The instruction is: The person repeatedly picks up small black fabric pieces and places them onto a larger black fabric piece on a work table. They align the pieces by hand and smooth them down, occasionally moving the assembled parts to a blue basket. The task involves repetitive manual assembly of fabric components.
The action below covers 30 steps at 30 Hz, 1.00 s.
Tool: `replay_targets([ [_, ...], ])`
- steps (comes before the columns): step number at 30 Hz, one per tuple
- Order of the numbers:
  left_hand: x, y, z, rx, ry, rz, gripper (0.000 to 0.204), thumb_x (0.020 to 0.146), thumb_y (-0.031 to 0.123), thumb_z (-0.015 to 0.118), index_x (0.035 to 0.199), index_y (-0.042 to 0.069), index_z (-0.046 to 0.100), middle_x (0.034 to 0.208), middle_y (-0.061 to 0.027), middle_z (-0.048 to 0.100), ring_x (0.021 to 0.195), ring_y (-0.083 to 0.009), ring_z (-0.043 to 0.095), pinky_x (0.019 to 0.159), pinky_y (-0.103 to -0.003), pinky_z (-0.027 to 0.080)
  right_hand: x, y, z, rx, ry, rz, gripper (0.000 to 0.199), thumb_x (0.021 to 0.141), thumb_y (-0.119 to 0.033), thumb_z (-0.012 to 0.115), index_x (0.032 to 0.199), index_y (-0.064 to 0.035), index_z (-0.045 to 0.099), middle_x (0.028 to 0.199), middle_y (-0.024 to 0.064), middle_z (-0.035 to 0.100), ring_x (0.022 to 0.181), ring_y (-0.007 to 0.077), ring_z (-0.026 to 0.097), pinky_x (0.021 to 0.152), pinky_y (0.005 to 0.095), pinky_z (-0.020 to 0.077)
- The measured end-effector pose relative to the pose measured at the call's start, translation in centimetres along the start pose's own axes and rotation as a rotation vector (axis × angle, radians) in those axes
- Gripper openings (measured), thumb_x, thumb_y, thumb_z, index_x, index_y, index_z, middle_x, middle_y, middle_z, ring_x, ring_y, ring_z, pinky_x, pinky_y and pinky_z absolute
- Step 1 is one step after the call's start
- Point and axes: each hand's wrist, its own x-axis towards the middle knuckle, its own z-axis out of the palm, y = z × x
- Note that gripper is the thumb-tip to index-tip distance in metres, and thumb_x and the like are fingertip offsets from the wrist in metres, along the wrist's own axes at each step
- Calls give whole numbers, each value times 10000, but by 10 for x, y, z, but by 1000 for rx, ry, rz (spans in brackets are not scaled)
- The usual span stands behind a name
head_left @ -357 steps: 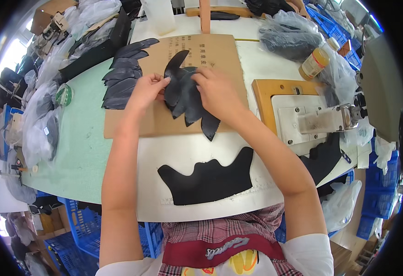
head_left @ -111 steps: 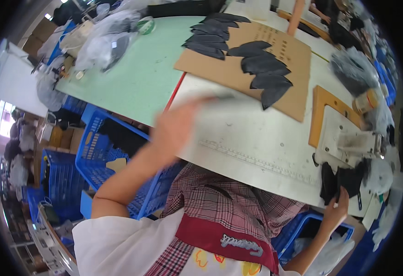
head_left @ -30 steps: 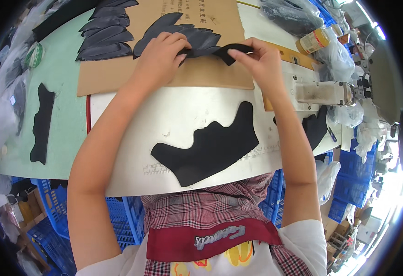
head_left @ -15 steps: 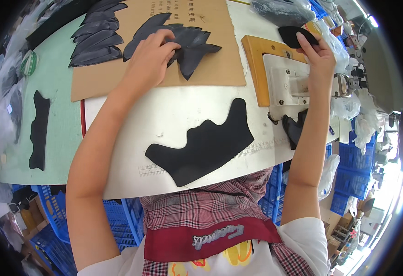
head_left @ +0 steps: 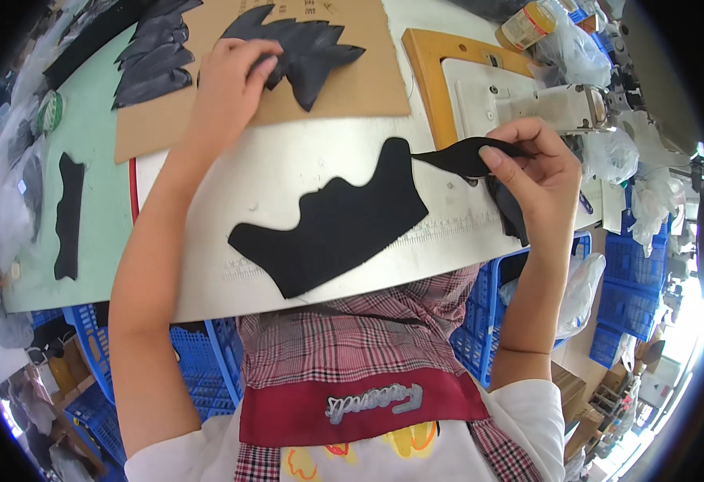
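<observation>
My left hand (head_left: 227, 76) lies flat, fingers spread, on the fanned stack of black cut pieces (head_left: 304, 44) at 11 o'clock, pressing them onto the cardboard sheet (head_left: 352, 88), likely so the stack doesn't slide while I work with the other hand; it pins rather than grips. My right hand (head_left: 532, 169) at 2 o'clock pinches a narrow curved black strip (head_left: 456, 157) between thumb and fingers, held just above the desk (head_left: 207, 281) with its free end pointing toward 9 o'clock and close to the top corner of the big black panel (head_left: 340, 225). That panel lies flat at centre, straight in front of me, apart from the stack. More black material hangs below my right hand at the desk edge; can't tell if it's part of the strip. The sewing machine (head_left: 552, 104) sits on its wooden base (head_left: 424, 72) at 1 o'clock, just beyond the right hand, within easy reach. Second pile of dark pieces (head_left: 155, 60) sits on the cardboard at 10 o'clock, and a lone black piece (head_left: 67, 217) lies on the green mat (head_left: 95, 128) at 9 o'clock, well away. Blue crates (head_left: 207, 361) sit under the desk.
</observation>
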Motion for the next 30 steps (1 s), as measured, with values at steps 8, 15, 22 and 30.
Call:
replay_targets([
  [8, -69, 122, -34, -1187, -345, -489, 582, 984, 494, 518, 1242, -23, 589, 1162, -106, 667, 1033, -150, 622, 893, -313, 480, -29, -10, 27, 365, -91, 36, 212, 812, 39, 748, 989, 50, 632, 922, 75, 667, 817, 95, 632, 722, 211, 514],
  [15, -147, 196, -61, -1179, -174, -1072, 179, 945, -9, 604, 1100, -99, 607, 1168, -165, 636, 892, -148, 671, 766, -243, 550, -55, 17, 55, 368, -152, 219, 173, 864, -28, 729, 1013, 53, 693, 866, 56, 686, 788, 83, 630, 694, 206, 511],
  [22, -144, 163, -55, -748, -129, -935, 95, 910, -3, 648, 961, -82, 663, 956, -72, 589, 686, -91, 584, 586, -219, 494, -58, 63, 74, 233, -128, 246, 163, 861, -54, 731, 1006, 19, 713, 808, 23, 655, 701, 64, 577, 621, 193, 471],
  [30, -121, 162, -74, -587, -70, -934, 140, 829, 17, 731, 941, -37, 667, 790, -5, 581, 693, -66, 489, 631, -222, 418, -54, 39, 71, 146, -66, 218, 126, 829, -59, 761, 927, 4, 710, 786, 11, 666, 710, 53, 588, 636, 185, 458],
])
